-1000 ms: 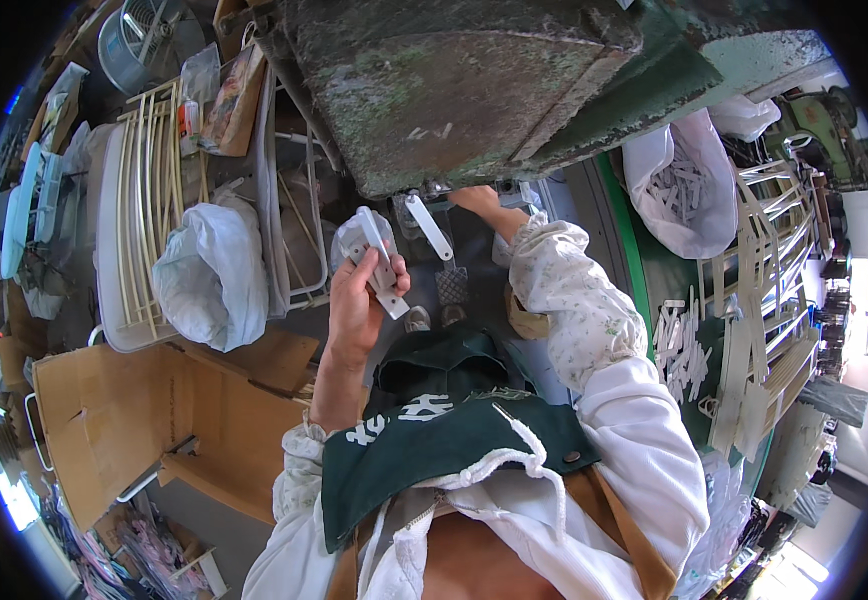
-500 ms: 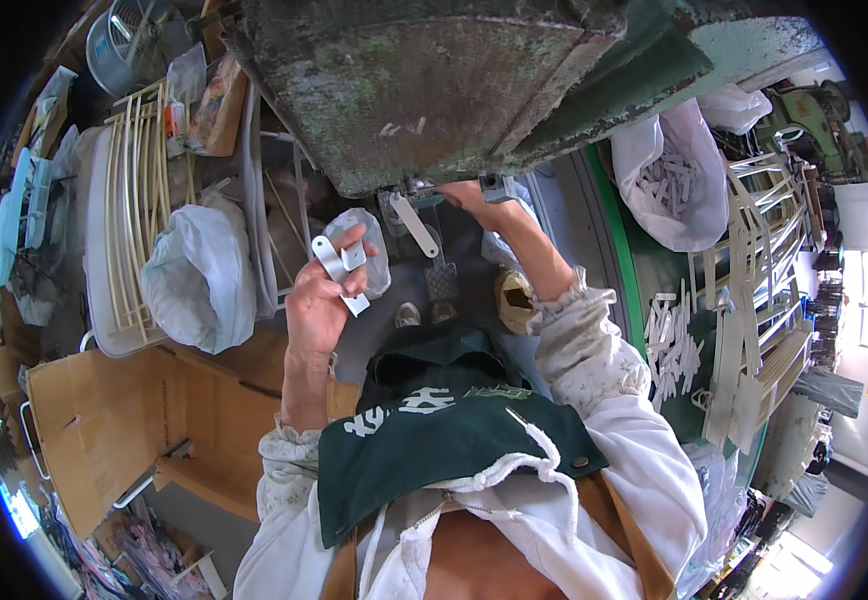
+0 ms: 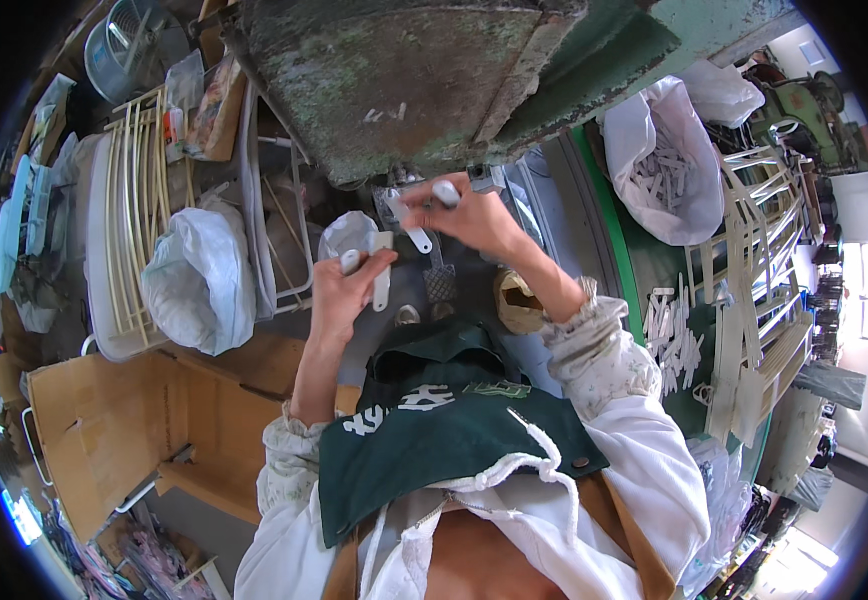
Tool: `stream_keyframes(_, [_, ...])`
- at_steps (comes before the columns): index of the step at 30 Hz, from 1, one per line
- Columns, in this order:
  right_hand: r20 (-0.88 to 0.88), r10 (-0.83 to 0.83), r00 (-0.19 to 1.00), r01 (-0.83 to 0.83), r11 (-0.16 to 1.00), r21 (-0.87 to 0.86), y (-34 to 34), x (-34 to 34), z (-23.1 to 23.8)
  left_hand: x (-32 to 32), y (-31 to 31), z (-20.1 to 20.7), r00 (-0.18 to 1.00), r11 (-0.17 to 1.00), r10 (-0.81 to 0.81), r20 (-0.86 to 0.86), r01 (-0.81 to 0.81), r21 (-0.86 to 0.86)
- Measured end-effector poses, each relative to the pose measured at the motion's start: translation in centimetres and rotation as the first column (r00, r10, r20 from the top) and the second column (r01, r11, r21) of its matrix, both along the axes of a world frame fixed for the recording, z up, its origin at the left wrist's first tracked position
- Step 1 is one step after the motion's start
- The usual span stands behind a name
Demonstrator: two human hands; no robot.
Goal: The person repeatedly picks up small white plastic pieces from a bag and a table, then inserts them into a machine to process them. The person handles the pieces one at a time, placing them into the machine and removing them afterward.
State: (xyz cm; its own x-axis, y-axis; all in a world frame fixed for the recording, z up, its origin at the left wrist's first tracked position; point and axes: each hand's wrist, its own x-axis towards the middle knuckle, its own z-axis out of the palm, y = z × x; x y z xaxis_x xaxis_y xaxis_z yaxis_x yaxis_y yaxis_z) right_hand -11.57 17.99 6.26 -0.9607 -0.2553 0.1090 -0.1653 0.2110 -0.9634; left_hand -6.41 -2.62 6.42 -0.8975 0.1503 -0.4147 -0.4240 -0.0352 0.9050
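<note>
My left hand (image 3: 339,285) is closed on a few pale metal strips; the rounded end of one metal strip (image 3: 382,290) sticks out below its fingers. My right hand (image 3: 469,215) is at the lower front of a big green machine (image 3: 424,90). A shiny rounded metal piece (image 3: 445,193) shows in its grip. Its slightly blurred fingertips are beside a flat metal strip (image 3: 420,240) with a holed, rounded end, which slants down from the machine. Whether they touch this strip, I cannot tell. The strip's upper end is partly hidden by the fingers.
A white sack (image 3: 664,165) of metal pieces stands at right, beside a pile of strips (image 3: 672,345) on a green surface. Long metal rods (image 3: 139,220) and a white bag (image 3: 199,280) are at left. An open cardboard box (image 3: 104,430) lies lower left. A patterned pedal (image 3: 441,278) is below.
My right hand has come left and out from under the machine, with a metal piece now showing in it. My left hand has turned its strips and shifted slightly right.
</note>
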Motion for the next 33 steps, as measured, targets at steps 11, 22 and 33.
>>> stream_keyframes(11, [0.017, -0.297, 0.955, 0.288, 0.938, 0.191, -1.5, 2.8, 0.9, -0.3, 0.1, 0.2, 0.952, 0.996, 0.058, -0.300, -0.075, -0.046])
stream_keyframes(22, [0.368, -0.035, 0.929, 0.074, 0.993, -0.092, -1.3, 2.9, -1.4, -3.4, 2.1, -1.3, 0.963, 0.975, 0.195, -0.188, -0.169, 0.146])
stream_keyframes(33, [0.426, -0.036, 0.904, 0.076, 0.994, -0.077, -0.9, 4.0, -0.5, -2.6, 0.7, -2.0, 0.976, 0.969, 0.211, -0.055, -0.201, 0.143])
